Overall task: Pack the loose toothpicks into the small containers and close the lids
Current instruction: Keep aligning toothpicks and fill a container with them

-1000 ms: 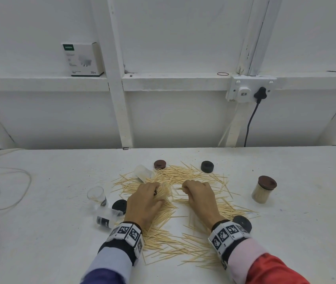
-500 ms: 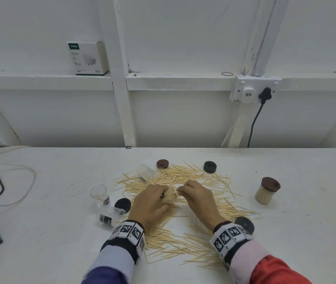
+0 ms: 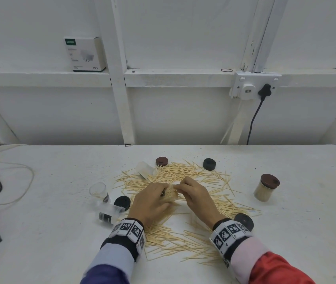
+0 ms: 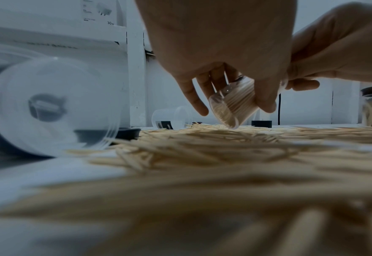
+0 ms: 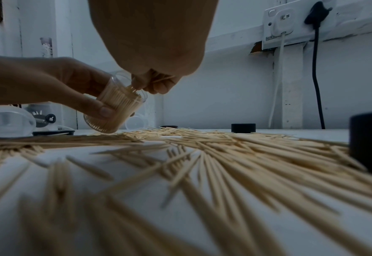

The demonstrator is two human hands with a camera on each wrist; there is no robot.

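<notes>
Toothpicks [image 3: 185, 206] lie spread over the middle of the table [image 3: 306, 232], reaching toward its near edge. Both hands meet over the heap: the left hand [image 3: 151, 203] holds a tilted container [image 5: 117, 105] packed with toothpicks, its base just above the heap; the right hand [image 3: 196, 196] is at its mouth. Toward the far edge, a lid [image 3: 161, 161] and a second lid [image 3: 209, 164] sit behind the heap, with a tipped container [image 3: 144, 170] to their left. Left of the heap stand an upright container [image 3: 99, 191], another on its side [image 3: 108, 213], and a lid [image 3: 122, 202] between them and the left hand. A closed jar [image 3: 265, 187] stands toward the right edge. A lid [image 3: 244, 221] lies beside the right wrist.
</notes>
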